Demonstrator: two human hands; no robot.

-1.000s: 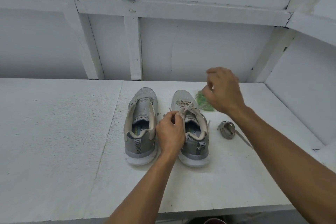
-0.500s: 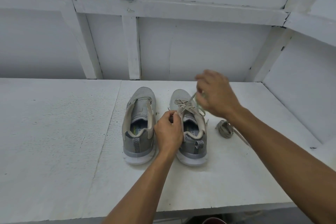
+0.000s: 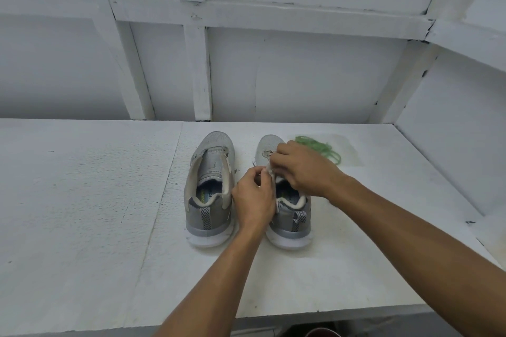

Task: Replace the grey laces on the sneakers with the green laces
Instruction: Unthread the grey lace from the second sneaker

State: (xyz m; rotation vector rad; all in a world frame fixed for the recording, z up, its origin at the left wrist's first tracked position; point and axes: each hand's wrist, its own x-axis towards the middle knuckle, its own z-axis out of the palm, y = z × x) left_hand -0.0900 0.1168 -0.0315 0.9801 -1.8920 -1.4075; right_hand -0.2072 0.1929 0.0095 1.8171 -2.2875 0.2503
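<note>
Now both of your hands are on the right sneaker (image 3: 290, 223), which stands heel toward you with its long axis running straight away from you to the toe. Your left hand (image 3: 253, 198) comes in from the heel side, and its curled fingers and thumb grip the sneaker's left eyelet edge to steady it. Your right hand (image 3: 304, 169) lies across the tongue from the sneaker's right side, fingers curled down into the lacing. It looks to be pinching the grey lace (image 3: 267, 154), though the fingertips are hidden. What shows of that lace is a loop at the eyelets nearest the toe, just beside your right fingers. I judge the pull should go up and away from the tongue, and the right hand is the nearer one for it. Just left of the right sneaker stands the left sneaker (image 3: 210, 189), with no lace. The green laces (image 3: 321, 148) lie in a loose pile to the right of the right sneaker's toe, untouched on the white bench (image 3: 82, 200).
</note>
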